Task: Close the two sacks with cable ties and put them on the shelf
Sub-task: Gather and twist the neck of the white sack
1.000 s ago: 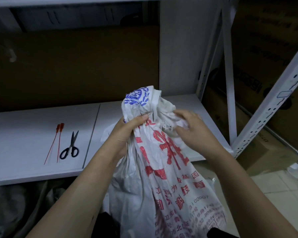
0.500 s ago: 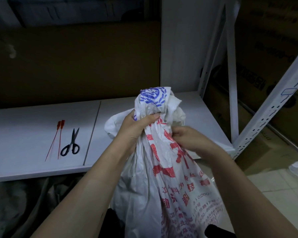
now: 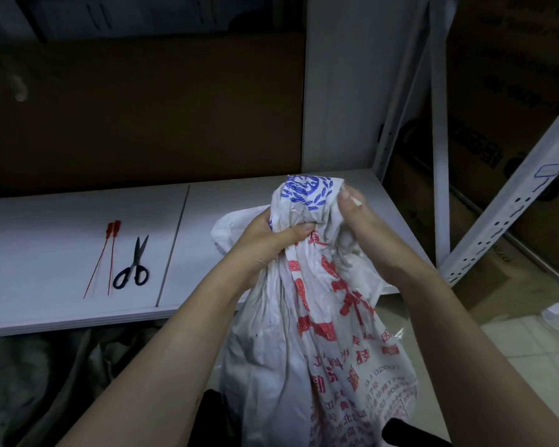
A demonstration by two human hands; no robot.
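While L hand point(image 3: 270, 241) & R hand point(image 3: 360, 225) clench the neck of the red-&-blue-printed white woven sack point(image 3: 320, 304) at front edge of the white shelf point(image 3: 46, 253), 2 thin red cable ties point(image 3: 113, 258) lie unused, so prob 0 tied.

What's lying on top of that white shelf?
Two red cable ties and black scissors lie side by side on the shelf. The sack, gripped at its neck by the left hand and right hand, covers part of the board behind it.
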